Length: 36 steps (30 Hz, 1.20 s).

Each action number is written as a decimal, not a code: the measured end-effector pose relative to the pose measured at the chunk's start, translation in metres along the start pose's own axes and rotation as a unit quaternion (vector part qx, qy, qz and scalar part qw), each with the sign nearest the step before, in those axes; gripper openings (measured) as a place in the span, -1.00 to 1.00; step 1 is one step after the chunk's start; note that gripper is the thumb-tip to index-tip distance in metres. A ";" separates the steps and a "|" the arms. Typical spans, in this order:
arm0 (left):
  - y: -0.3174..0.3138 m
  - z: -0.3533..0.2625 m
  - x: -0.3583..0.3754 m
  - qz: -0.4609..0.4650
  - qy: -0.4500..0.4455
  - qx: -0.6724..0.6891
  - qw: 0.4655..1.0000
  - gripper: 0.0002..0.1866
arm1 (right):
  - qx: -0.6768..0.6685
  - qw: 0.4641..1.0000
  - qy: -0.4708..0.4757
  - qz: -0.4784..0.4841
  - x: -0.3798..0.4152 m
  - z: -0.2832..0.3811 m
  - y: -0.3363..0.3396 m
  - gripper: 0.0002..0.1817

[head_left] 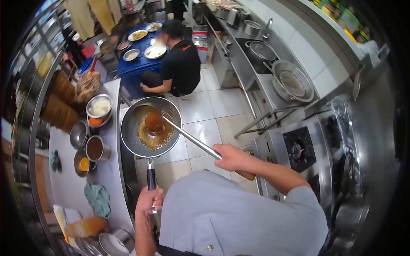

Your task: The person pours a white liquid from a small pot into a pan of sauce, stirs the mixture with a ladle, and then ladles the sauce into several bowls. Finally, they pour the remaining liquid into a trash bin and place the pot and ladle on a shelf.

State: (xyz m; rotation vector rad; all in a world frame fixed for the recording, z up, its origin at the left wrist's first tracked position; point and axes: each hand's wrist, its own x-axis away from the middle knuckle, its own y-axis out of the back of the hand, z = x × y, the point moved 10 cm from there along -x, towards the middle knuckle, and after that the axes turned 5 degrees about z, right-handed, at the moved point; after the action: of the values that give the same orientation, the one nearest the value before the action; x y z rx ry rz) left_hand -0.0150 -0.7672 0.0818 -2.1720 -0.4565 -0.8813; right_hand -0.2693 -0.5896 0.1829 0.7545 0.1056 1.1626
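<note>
My left hand (149,199) is closed round the black handle of a frying pan (129,135), held out in front of me over the floor. Brown sauce (160,138) with small bits lies in the middle of the pan. With my right hand (232,158) I grip a long steel ladle (190,136) by its shaft, the wooden end sticking out behind my fist. The ladle's bowl is in the pan and holds brown liquid.
On the left, a steel counter (64,170) carries several bowls, a pot of brown sauce (95,147) and a green cloth (97,199). A person (181,64) crouches by a blue table (128,66) with plates. To the right are a gas stove (299,149) and a sink bench (267,91).
</note>
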 end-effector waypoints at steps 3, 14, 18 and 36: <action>-0.022 -0.005 -0.015 0.004 0.001 0.001 1.000 -0.79 | 0.022 0.998 -0.067 0.003 0.014 -0.035 0.002 -0.77; -0.095 0.021 -0.029 0.038 -0.003 0.057 0.998 -0.75 | 0.106 0.993 -0.019 -0.040 0.025 -0.095 0.032 -0.67; -0.106 0.029 -0.004 0.018 -0.006 0.107 0.994 -0.74 | 0.092 0.995 0.006 -0.040 0.017 -0.095 0.018 -0.62; -0.103 0.217 0.262 -0.039 -0.211 0.145 0.966 -0.73 | -0.109 0.976 0.053 0.179 0.162 0.049 -0.076 -0.72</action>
State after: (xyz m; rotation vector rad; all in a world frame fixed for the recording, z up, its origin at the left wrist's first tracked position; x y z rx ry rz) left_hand 0.2093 -0.5245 0.2121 -2.0717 -0.8306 -0.3534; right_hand -0.1193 -0.4884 0.2239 0.5280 -0.0716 1.5299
